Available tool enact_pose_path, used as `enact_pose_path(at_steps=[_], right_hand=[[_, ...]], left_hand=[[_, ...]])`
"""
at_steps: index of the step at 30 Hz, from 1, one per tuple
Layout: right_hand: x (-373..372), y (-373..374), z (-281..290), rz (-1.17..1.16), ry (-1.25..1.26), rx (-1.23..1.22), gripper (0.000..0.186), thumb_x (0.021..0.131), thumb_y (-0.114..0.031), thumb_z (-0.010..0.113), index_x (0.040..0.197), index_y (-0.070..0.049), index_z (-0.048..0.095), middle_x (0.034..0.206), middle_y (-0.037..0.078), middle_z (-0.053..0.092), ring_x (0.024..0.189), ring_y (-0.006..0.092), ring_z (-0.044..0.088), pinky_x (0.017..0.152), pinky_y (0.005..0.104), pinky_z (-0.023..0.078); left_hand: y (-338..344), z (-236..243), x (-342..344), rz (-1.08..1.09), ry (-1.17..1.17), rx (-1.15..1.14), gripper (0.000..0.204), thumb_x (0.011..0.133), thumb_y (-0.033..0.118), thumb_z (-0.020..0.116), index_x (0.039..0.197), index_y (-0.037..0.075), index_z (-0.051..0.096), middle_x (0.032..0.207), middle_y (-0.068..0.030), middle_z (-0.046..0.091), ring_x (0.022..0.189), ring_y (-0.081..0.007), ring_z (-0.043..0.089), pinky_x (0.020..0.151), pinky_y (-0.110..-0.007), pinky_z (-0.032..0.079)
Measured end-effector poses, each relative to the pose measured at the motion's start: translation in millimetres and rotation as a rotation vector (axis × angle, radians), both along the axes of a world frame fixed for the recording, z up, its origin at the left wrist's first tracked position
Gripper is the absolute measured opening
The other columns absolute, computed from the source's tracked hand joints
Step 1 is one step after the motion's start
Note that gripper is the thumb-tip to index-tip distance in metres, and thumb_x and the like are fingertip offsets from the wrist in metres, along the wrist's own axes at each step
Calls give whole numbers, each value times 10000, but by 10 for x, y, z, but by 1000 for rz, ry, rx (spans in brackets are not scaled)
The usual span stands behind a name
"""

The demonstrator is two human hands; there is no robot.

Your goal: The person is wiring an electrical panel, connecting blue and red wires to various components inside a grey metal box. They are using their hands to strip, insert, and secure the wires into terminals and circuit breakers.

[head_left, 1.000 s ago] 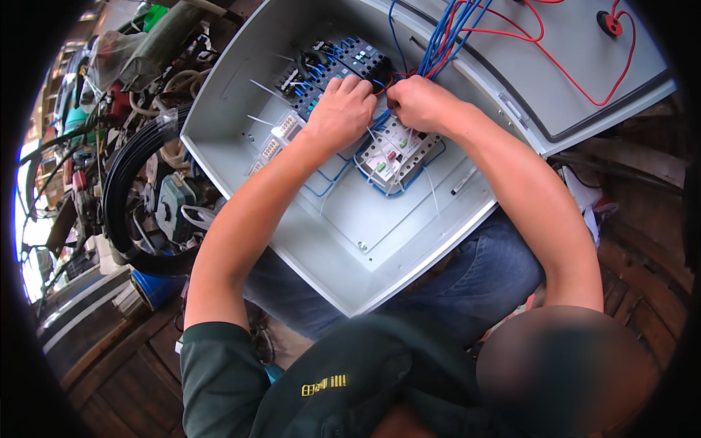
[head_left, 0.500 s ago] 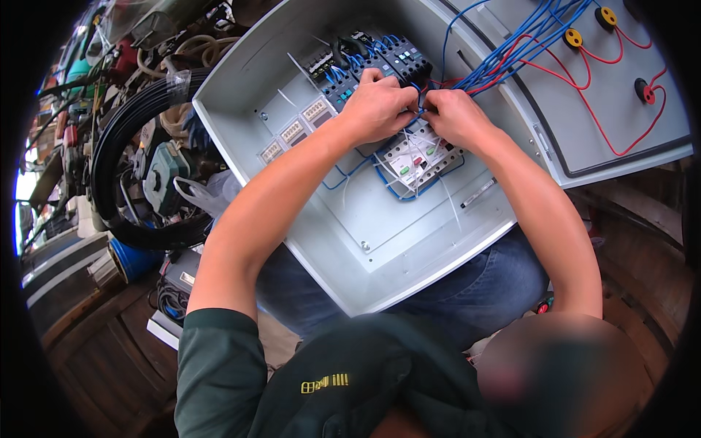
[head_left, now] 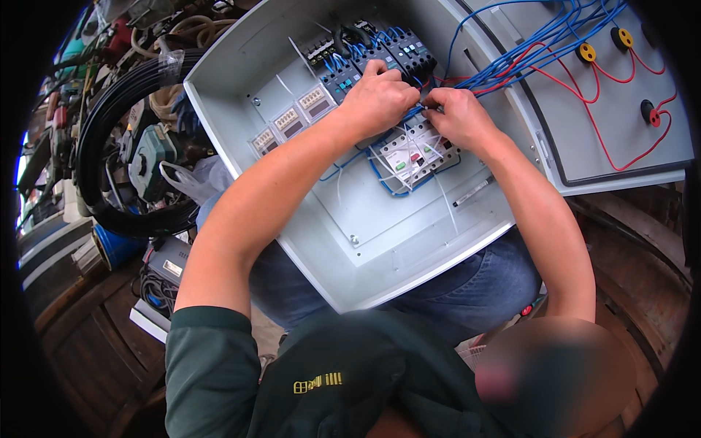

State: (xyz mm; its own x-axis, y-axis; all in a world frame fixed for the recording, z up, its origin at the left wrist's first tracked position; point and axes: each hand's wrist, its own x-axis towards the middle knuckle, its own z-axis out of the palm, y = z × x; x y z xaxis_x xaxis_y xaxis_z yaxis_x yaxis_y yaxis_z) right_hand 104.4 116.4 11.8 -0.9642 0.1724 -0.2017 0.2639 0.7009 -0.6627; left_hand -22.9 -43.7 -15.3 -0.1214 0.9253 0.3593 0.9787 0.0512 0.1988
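Inside a grey metal enclosure (head_left: 431,274) resting on my lap, both my hands meet at a bundle of blue wires (head_left: 415,113). My left hand (head_left: 380,102) is closed, pinching the wires from the left. Close beside it, my right hand (head_left: 461,117) is closed too, fingertips at a small white cable tie (head_left: 424,107) on the bundle; the exact grip is partly hidden. Thin white tie tails hang over a white breaker block (head_left: 416,157) just below. Dark contactors (head_left: 343,82) with blue wires sit behind my left hand.
Clear-covered modules (head_left: 315,102) line the enclosure's left. A marker (head_left: 473,193) lies inside at right. The open door (head_left: 635,150) carries yellow and red-black switch backs, with blue and red wires (head_left: 511,64) crossing over. A black cable coil (head_left: 87,160) lies among clutter at left.
The view has shifted slightly, so the enclosure's near edge sits a little further left. Both hands stay together at the blue wires, the white tie now showing between them.
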Motion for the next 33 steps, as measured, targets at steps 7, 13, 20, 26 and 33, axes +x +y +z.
enact_pose_path(at_steps=[7,13,20,26,33], right_hand=[[0,3,-7,-2,-15,0,156,848,-117,681,930,16,686,812,196,685,709,324,674,663,404,522],[-14,-23,10,5,-6,21,148,855,-117,668,916,17,680,801,195,681,681,314,672,644,400,522],[-40,-70,7,3,-13,89,169,844,-140,691,916,12,673,852,206,677,796,355,671,717,437,522],[-25,-102,-2,-19,48,97,160,845,-129,676,944,-2,671,960,212,676,874,390,650,753,449,516],[-8,-36,6,57,51,174,138,876,-123,624,920,-18,700,887,204,684,847,405,653,751,471,520]], left_hand=[[-4,39,13,-14,-27,-102,15,758,124,649,751,115,640,754,5,677,854,-206,609,944,-429,392],[4,15,5,-14,2,-35,121,721,137,756,735,139,636,705,33,630,792,-178,580,871,-398,390],[7,10,17,-4,-30,-31,104,729,155,763,752,141,663,696,16,623,795,-186,585,868,-405,383],[9,28,32,6,-36,-12,91,738,157,757,740,138,669,679,11,614,786,-191,589,861,-402,384],[11,17,29,27,-73,-54,57,794,190,750,786,156,705,688,6,626,776,-187,598,865,-386,387]])
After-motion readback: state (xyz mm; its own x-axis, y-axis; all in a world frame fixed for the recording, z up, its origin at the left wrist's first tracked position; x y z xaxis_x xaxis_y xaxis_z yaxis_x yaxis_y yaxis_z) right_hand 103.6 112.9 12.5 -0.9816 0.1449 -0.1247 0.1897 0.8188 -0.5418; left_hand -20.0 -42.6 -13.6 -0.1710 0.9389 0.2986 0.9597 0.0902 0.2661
